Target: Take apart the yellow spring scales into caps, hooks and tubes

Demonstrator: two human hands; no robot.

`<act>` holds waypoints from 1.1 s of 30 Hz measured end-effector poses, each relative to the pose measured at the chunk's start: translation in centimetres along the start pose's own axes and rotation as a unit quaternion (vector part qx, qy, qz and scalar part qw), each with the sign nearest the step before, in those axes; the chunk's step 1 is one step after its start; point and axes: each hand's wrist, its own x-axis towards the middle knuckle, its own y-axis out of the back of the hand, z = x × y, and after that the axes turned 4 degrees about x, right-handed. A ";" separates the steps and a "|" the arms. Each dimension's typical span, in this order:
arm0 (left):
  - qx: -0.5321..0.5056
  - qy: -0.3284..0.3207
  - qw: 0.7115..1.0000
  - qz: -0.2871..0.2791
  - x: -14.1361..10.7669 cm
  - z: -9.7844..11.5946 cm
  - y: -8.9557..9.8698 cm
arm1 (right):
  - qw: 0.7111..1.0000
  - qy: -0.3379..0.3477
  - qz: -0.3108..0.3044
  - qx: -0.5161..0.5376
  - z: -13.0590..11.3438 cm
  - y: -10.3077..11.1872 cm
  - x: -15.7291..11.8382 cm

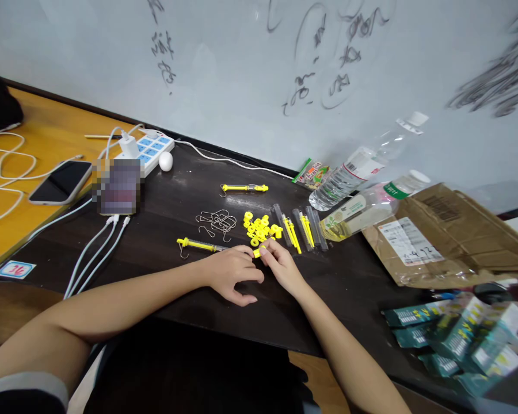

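Observation:
A tubular spring scale point(198, 245) with a clear body and a yellow hook end lies crosswise under my left hand point(235, 273). The back fingers of that hand are bent over the tube, while its thumb and index finger stand apart. At the tube's right end, my right hand point(281, 267) pinches a small yellow cap point(259, 252); whether it is seated on the tube is hard to tell. Just beyond my hands are a pile of yellow caps and rings point(259, 227) and a tangle of metal hooks point(216, 221). Another spring scale point(244, 188) with a hook lies farther back.
Clear tubes with yellow rods point(291, 230) lie right of the pile. Two plastic bottles point(349, 178), a snack packet point(313, 172), a cardboard package point(449, 241) and green boxes point(461, 333) stand rightward. Leftward are a power strip point(157, 150), phone point(63, 181) and white cables point(88, 253).

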 end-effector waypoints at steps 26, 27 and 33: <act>0.168 0.187 0.968 0.023 0.0 -1.5 0.2 | 0.970 -0.020 0.013 -0.241 -0.6 2.1 -0.1; 0.166 0.191 0.967 0.022 -0.1 -1.5 0.1 | 0.980 -0.019 0.026 -0.194 -0.5 2.2 -0.1; 0.132 0.219 0.966 0.031 -0.1 -1.3 0.1 | 0.998 -0.033 0.018 -0.060 -0.5 1.8 0.0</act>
